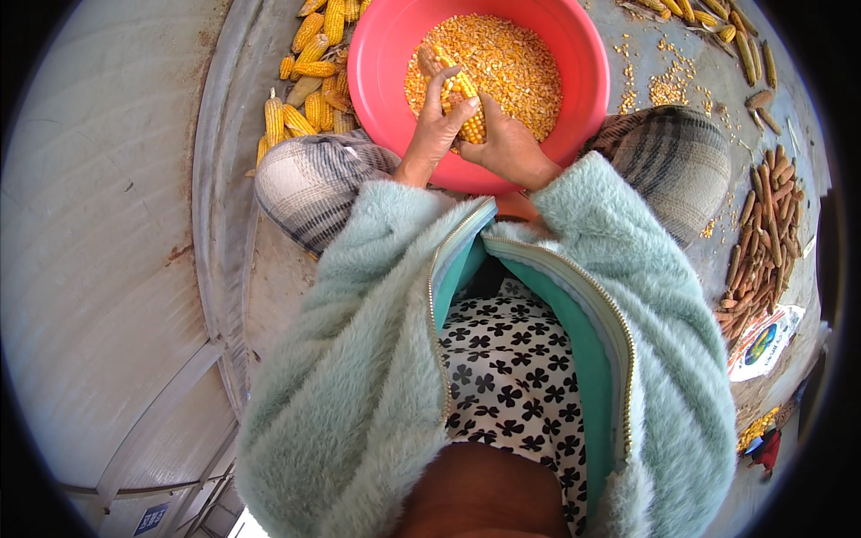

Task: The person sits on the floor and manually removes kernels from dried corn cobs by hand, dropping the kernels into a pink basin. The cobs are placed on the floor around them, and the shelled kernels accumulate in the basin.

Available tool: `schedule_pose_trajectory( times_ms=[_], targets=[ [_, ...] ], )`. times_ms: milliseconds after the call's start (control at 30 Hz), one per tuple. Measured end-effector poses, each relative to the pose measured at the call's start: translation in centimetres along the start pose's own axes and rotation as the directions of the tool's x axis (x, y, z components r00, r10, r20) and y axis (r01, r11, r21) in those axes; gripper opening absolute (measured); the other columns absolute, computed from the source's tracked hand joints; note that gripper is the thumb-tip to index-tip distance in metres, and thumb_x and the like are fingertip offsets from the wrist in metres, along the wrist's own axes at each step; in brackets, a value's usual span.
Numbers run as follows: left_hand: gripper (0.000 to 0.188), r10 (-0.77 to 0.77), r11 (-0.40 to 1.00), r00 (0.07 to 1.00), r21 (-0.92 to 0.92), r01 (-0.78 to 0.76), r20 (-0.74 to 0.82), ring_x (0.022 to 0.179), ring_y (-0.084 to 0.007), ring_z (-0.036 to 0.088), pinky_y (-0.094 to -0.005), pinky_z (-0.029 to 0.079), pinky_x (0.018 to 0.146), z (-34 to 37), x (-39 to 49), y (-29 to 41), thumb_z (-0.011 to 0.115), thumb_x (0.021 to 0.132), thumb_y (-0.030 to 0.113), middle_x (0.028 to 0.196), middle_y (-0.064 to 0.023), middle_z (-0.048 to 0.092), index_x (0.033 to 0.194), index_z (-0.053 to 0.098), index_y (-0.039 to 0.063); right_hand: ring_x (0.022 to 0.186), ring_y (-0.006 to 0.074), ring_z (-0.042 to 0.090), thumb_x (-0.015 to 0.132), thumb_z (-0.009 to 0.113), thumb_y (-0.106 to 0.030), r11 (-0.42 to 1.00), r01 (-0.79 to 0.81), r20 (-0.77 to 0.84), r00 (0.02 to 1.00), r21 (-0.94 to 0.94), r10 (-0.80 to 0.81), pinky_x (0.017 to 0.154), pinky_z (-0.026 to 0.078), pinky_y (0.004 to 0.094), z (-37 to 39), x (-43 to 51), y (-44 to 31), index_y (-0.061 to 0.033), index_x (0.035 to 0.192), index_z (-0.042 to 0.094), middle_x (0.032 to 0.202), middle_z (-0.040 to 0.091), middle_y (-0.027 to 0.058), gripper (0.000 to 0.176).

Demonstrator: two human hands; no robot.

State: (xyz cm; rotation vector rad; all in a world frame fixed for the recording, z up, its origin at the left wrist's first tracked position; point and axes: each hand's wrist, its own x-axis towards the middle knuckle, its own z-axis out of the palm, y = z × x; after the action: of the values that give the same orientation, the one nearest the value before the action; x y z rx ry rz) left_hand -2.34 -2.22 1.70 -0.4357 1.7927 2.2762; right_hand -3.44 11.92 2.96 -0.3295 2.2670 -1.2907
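Over a pink plastic basin I hold a partly shelled ear of corn in both hands. Bare brown cob shows at its far end and along part of its side, while yellow kernels still cover the rest. My left hand grips the ear from the left, with a finger laid across its top. My right hand closes around the near end from the right, its thumb close to my left thumb. Loose corn kernels fill the bottom of the basin beneath the ear.
Unshelled corn ears lie heaped left of the basin, beside a metal wall. Stripped cobs form a pile at right, near a printed sack. Kernels are scattered on the floor; more ears lie at far right.
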Motion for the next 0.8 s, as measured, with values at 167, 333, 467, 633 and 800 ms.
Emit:
schedule_pose_trajectory(
  times_ms=[167,333,467,633,800],
  targets=[
    [0.049,-0.079,0.993,0.997,-0.090,0.079,-0.005,0.081,-0.0048,0.048,-0.0193,0.044,0.068,-0.5,-0.1,0.7,0.061,0.089,0.018,0.094,0.0021,0.049,0.133,0.040,0.014,0.086,0.0428,0.064,0.073,0.071,-0.035,0.988,0.049,-0.014,0.999,0.148,-0.047,0.075,0.051,0.0451,-0.1,0.4,0.6,0.0046,0.125,0.041,0.091,0.063,0.0299,0.072],
    [0.045,-0.106,0.984,0.994,-0.138,0.109,0.028,0.077,-0.0031,0.049,-0.0166,0.042,0.063,-0.3,-0.4,1.4,0.060,0.091,0.021,0.091,0.0044,0.050,0.132,0.042,0.017,0.087,0.0377,0.065,0.072,0.074,-0.038,0.950,0.062,0.003,0.998,0.306,-0.066,0.076,0.051,0.0413,-0.5,1.1,1.1,0.0047,0.125,0.042,0.092,0.063,0.0274,0.075],
    [0.040,-0.045,0.992,0.994,-0.111,0.056,0.099,0.078,-0.0026,0.049,-0.0171,0.042,0.062,-0.7,-0.1,0.7,0.060,0.092,0.023,0.089,0.0050,0.050,0.128,0.043,0.016,0.087,0.0386,0.065,0.072,0.073,-0.038,0.971,0.052,-0.003,0.999,0.232,-0.053,0.076,0.051,0.0418,-0.6,0.8,0.9,0.0048,0.125,0.042,0.092,0.063,0.0281,0.074],
    [0.037,0.022,0.997,1.000,-0.069,-0.022,0.005,0.079,-0.0023,0.048,-0.0172,0.042,0.062,-1.1,0.7,-0.7,0.061,0.092,0.023,0.089,0.0051,0.049,0.124,0.045,0.013,0.086,0.0418,0.064,0.073,0.071,-0.037,0.984,0.005,0.030,0.999,0.176,-0.010,0.075,0.051,0.0440,-0.5,0.6,0.1,0.0044,0.125,0.042,0.092,0.063,0.0296,0.072],
    [0.031,-0.005,0.997,0.999,-0.077,0.002,-0.035,0.078,-0.0020,0.047,-0.0174,0.042,0.063,-0.3,0.1,-0.7,0.061,0.092,0.024,0.086,0.0055,0.048,0.118,0.051,0.011,0.083,0.0430,0.064,0.074,0.070,-0.036,0.996,-0.006,0.025,1.000,0.090,0.004,0.073,0.051,0.0454,-0.8,0.3,-0.4,0.0050,0.125,0.041,0.088,0.063,0.0301,0.072]
  ],
)
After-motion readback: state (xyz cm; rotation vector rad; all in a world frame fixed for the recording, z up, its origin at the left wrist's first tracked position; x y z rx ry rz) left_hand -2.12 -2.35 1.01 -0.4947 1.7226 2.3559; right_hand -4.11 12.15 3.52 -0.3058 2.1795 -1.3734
